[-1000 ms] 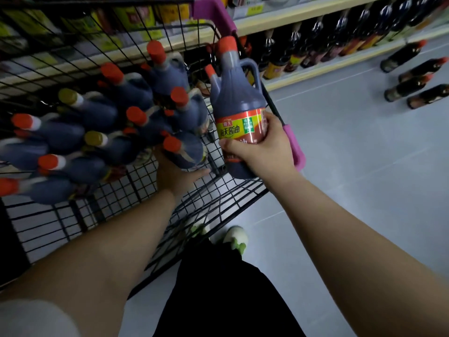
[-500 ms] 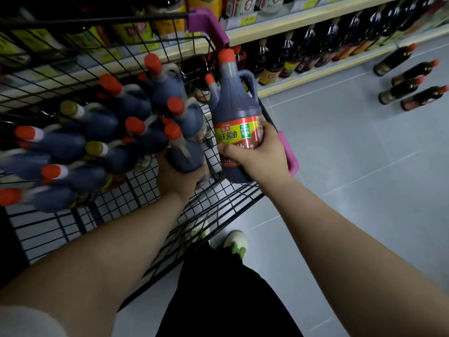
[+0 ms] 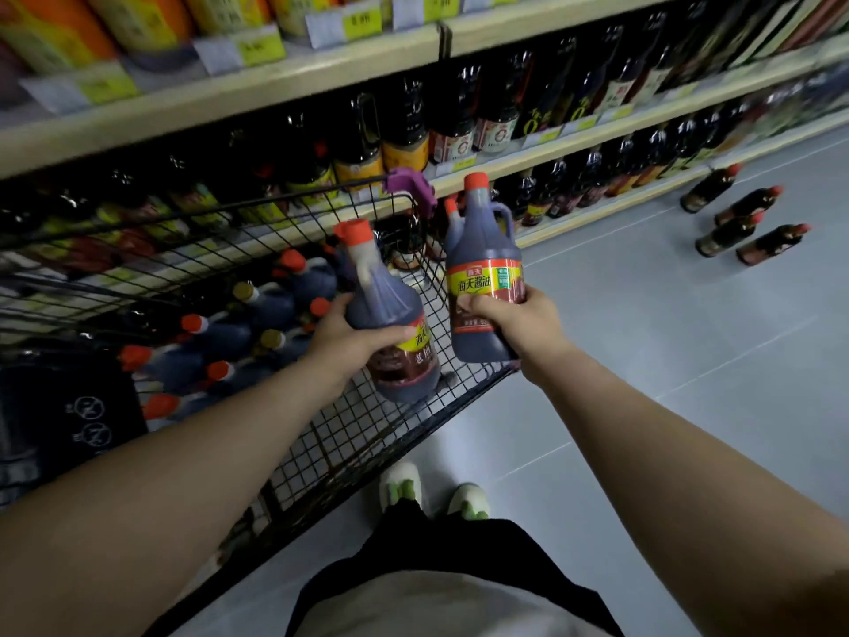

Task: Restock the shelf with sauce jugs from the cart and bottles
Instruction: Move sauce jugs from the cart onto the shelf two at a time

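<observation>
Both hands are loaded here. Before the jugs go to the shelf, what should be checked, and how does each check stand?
1. Left hand grips the left jug round its body: ok.
2. Right hand grips the right jug at its label: ok.
3. Orange caps on both jugs: ok.
4. Left jug raised above the cart jugs: ok.
5. Free shelf slot: cannot tell, rows blurred.
6. Floor by the shelf free: not ok, floor bottles there.

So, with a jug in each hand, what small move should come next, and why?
Probably carry both to the shelf: the left hand grips the left jug above the cart, the right hand holds the right jug at its edge, and the shelf stands directly ahead.
</observation>
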